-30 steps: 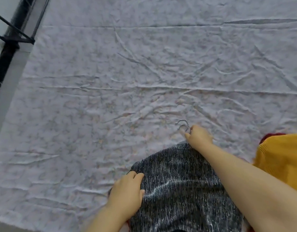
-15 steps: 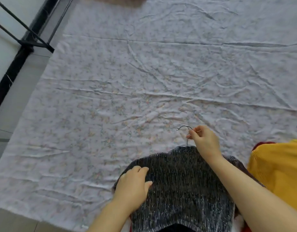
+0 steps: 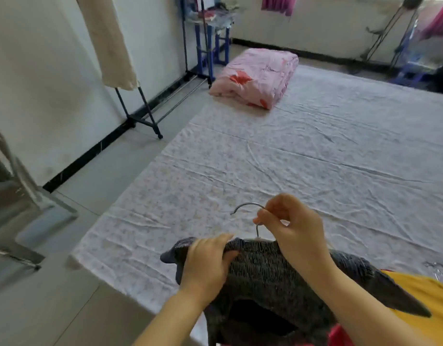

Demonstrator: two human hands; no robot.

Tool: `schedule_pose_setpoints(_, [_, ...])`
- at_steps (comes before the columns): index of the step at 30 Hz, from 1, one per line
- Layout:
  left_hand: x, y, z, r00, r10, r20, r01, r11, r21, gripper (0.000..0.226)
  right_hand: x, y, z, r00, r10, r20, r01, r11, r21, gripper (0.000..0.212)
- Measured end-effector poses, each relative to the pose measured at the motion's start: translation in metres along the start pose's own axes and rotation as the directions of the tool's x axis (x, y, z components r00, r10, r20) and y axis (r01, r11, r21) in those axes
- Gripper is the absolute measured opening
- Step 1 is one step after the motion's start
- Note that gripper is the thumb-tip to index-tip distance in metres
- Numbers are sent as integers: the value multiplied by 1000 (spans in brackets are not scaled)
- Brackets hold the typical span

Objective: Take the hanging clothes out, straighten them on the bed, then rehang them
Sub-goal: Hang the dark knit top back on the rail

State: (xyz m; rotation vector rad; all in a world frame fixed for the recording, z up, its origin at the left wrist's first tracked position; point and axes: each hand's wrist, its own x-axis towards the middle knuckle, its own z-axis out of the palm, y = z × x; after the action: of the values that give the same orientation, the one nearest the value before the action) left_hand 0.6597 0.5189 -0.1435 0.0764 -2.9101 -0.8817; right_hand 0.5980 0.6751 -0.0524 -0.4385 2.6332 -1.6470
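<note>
The view has swung up from the sheet, and the clothes rack (image 3: 140, 106) now shows at left; left hand (image 3: 208, 265) grips the grey knit top (image 3: 265, 275) at the shoulder, raised off the bed (image 3: 315, 158); hanger hook (image 3: 246, 204) stands clear above; right hand (image 3: 290, 226) fingers pinch its stem; yellow garment (image 3: 428, 295) lies at right; rehanging looks next; no readable writing anywhere.

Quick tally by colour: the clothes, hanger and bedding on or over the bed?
Grey-black knit garment: 1
Yellow garment: 1
Red fabric, mostly hidden: 1
Pink folded quilt: 1
Silver hanger: 1
Total: 5
</note>
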Motion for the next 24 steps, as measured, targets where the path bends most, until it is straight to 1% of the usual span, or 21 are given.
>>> schedule_pose_setpoints(1, [-13, -4, -21, 997, 5, -72, -7, 999, -34, 37, -6, -23, 10, 999, -28, 16, 28, 1000, -6, 16])
schedule_pose_setpoints(3, [-41, -15, -65, 985, 2, -174, -14, 997, -70, 37, -17, -64, 33, 996, -73, 42, 74, 997, -25, 12])
schedule_pose_setpoints(5, [-73, -30, -109, 958, -14, -286, -4, 998, -63, 34, -27, -100, 59, 989, -119, 88, 123, 992, -39, 8])
schedule_pose_setpoints(6, [-90, -39, -130, 937, -28, -347, 12, 999, -48, 30, -32, -116, 73, 981, -147, 124, 156, 985, -72, 7])
schedule_pose_setpoints(7, [-107, -50, -153, 914, -49, -403, 41, 999, -31, 28, -38, -130, 89, 968, -183, 172, 207, 969, -135, 9])
schedule_pose_setpoints(9, [-146, -75, -198, 867, -101, -488, 120, 993, 7, 23, -54, -157, 125, 912, -251, 323, 347, 895, -282, 27])
schedule_pose_setpoints(11, [-190, -103, -241, 819, -156, -552, 196, 981, 14, 21, -77, -178, 168, 834, -273, 480, 484, 780, -397, 44])
schedule_pose_setpoints(12, [-213, -118, -263, 790, -190, -583, 236, 972, 3, 24, -91, -188, 190, 789, -307, 532, 559, 718, -415, 48])
schedule_pose_setpoints(13, [-238, -134, -284, 755, -220, -617, 279, 960, 0, 29, -104, -199, 215, 740, -366, 563, 632, 666, -397, 51])
schedule_pose_setpoints(15, [-286, -163, -323, 695, -256, -672, 361, 932, 17, 38, -128, -225, 262, 648, -471, 598, 724, 623, -294, 52])
schedule_pose_setpoints(18, [-356, -201, -367, 627, -325, -708, 465, 885, 6, 42, -160, -272, 329, 506, -562, 654, 810, 570, -138, 51])
schedule_pose_setpoints(20, [-399, -224, -391, 576, -377, -725, 535, 845, -14, 43, -179, -301, 371, 401, -620, 674, 865, 499, -56, 53])
schedule_pose_setpoints(22, [-438, -246, -411, 501, -430, -751, 597, 800, -59, 43, -195, -330, 415, 282, -678, 679, 913, 407, 27, 55])
schedule_pose_setpoints(24, [-473, -268, -429, 418, -462, -782, 651, 753, -97, 44, -208, -360, 460, 172, -719, 674, 932, 340, 125, 56])
